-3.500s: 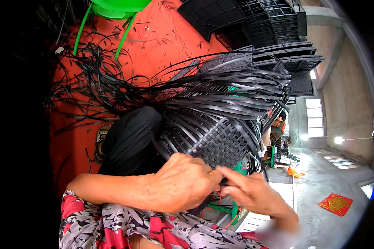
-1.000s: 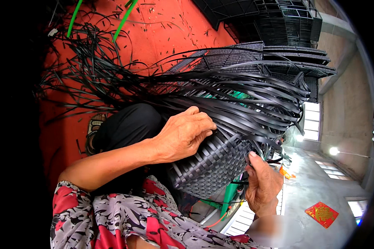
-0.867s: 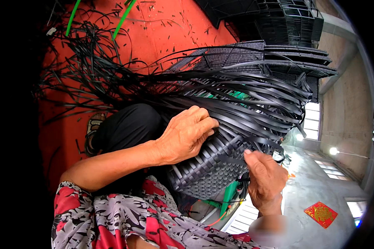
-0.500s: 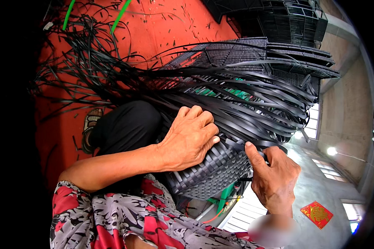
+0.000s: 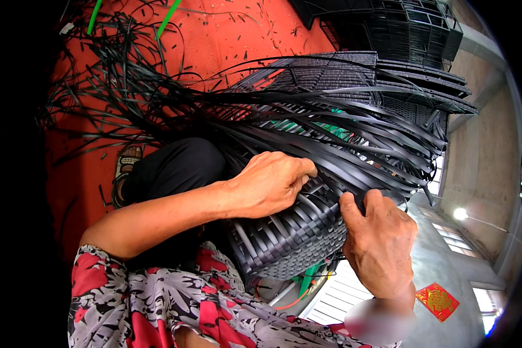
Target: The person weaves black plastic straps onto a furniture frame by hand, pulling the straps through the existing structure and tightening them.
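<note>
A dark woven panel with a rounded edge (image 5: pixel 290 235), made of flat black plastic strips, lies slanted in front of me. Over its upper edge, my left hand (image 5: pixel 269 184) is closed, its thumb and forefinger pinching a black strip. To the right, my right hand (image 5: pixel 381 240) grips a strip between thumb and bent fingers at the panel's upper right corner. The strip's ends are hidden by the fingers. Beyond both hands a thick bundle of long loose black strips (image 5: pixel 354 136) fans out from the panel and curves to the right.
Strip tails (image 5: pixel 127 75) spread in a tangle over the red floor (image 5: pixel 226 35), among short offcuts. Stacked woven panels (image 5: pixel 342 72) and black frames (image 5: pixel 400 35) stand behind. My bent knee (image 5: pixel 177 168) is at the left. A grey wall (image 5: pixel 441 267) rises at the right.
My left hand has moved right and slightly up along the panel edge, toward the right hand, uncovering more weave. The right hand has shifted slightly, staying at the corner.
</note>
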Available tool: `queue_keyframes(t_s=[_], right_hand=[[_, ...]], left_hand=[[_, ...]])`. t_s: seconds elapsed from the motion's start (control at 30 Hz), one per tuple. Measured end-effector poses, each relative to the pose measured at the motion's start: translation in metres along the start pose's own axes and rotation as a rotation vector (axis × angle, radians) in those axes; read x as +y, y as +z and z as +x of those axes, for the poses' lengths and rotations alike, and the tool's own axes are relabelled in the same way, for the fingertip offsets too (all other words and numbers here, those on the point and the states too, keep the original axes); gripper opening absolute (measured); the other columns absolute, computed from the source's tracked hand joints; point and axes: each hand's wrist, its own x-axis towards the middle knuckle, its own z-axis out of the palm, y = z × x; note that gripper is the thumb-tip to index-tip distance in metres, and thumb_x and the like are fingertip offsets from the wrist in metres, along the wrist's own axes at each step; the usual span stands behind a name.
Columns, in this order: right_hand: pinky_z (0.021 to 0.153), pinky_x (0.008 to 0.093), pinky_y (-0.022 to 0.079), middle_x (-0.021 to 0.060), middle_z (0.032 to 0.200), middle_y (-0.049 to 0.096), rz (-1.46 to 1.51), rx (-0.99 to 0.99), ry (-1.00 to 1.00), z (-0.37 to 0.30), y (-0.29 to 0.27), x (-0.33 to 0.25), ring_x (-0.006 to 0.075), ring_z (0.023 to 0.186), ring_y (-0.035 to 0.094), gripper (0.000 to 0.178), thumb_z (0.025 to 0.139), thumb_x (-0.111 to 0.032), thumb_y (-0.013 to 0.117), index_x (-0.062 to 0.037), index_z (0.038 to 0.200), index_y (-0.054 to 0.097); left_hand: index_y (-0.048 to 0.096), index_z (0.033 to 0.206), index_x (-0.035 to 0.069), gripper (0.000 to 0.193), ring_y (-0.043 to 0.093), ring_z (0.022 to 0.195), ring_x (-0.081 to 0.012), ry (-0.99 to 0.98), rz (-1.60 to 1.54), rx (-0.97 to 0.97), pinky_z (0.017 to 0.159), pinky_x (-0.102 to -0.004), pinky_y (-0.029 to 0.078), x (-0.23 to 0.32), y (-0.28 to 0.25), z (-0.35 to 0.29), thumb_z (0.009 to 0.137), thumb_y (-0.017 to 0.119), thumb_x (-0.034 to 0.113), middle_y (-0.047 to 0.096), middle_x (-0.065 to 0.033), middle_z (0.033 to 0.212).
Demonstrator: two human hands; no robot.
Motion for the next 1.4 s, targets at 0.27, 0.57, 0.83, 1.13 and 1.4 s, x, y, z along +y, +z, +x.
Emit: queue_keyframes(t_s=[0.27, 0.57, 0.83, 1.13, 1.4], right_hand=[[0.055, 0.0364, 0.043, 0.0061, 0.074, 0.051, 0.057, -0.094, -0.052, 0.015, 0.005, -0.002, 0.0228, 0.065, 0.057, 0.034, 0.071, -0.007, 0.063, -0.0039, 0.105, 0.064], [0.054, 0.0349, 0.046, 0.0068, 0.073, 0.053, 0.063, -0.057, -0.06, 0.015, 0.013, -0.003, 0.0214, 0.066, 0.059, 0.036, 0.072, -0.008, 0.062, -0.0019, 0.108, 0.064], [0.071, 0.0396, 0.048, 0.0151, 0.103, 0.063, 0.395, 0.116, -0.034, -0.051, -0.026, 0.003, 0.0312, 0.086, 0.062, 0.044, 0.08, -0.023, 0.07, -0.0105, 0.121, 0.06], [0.061, 0.0392, 0.047, 0.0198, 0.079, 0.064, 0.529, 0.992, 0.291, -0.093, 0.029, -0.002, 0.0322, 0.07, 0.059, 0.019, 0.081, -0.008, 0.061, 0.0052, 0.094, 0.065], [0.067, 0.0365, 0.048, 0.0138, 0.084, 0.066, 0.626, 0.53, 0.373, -0.079, 0.08, -0.028, 0.0292, 0.075, 0.063, 0.024, 0.069, 0.003, 0.076, 0.0015, 0.091, 0.066]], left_hand=[[0.064, 0.119, 0.003, 0.034, 0.068, 0.083, -0.0281, -0.279, -0.206, -0.503, 0.07, -0.0402, 0.055, 0.007, -0.024, 0.028, 0.089, 0.049, 0.009, 0.069, -0.0181, 0.097], [0.069, 0.085, -0.001, 0.012, 0.058, 0.068, -0.0096, -0.341, -0.493, -0.384, 0.057, -0.029, 0.048, -0.013, -0.015, 0.029, 0.088, 0.063, 0.009, 0.062, -0.001, 0.071], [0.064, 0.082, 0.004, 0.014, 0.066, 0.061, -0.0165, -0.43, -0.055, 0.483, 0.052, -0.026, 0.05, -0.05, -0.167, -0.021, 0.087, 0.055, 0.012, 0.068, -0.0091, 0.076], [0.064, 0.111, -0.007, 0.049, 0.068, 0.093, -0.0228, -0.703, 1.344, 1.889, 0.083, -0.0313, 0.052, -0.091, -0.485, -0.157, 0.081, 0.068, 0.032, 0.07, -0.0163, 0.099], [0.066, 0.09, -0.002, 0.008, 0.065, 0.088, -0.0176, 0.199, 0.085, 0.23, 0.08, -0.03, 0.051, 0.0, -0.087, -0.021, 0.089, 0.064, 0.006, 0.069, -0.0092, 0.092]])
